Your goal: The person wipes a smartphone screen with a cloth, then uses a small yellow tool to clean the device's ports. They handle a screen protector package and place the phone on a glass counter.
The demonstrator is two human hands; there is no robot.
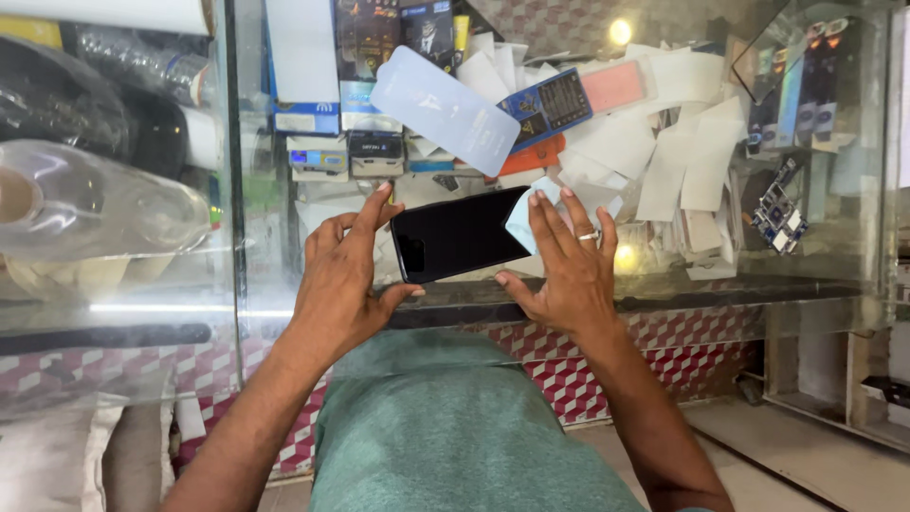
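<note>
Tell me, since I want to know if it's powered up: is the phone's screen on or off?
Off, as far as it shows. The phone lies flat on the glass counter between the left hand and right hand, its screen uniformly black.

Both forearms are bare, with no sleeves in view. The right hand [569, 270] wears a silver ring on one finger. The left hand [346, 280] wears nothing. Below the hands, teal-green cloth covers the lap.

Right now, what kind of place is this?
Probably a phone repair or accessories shop: both hands steady a dark smartphone on a glass counter, with a screen protector and small phone-part boxes beneath.
</note>
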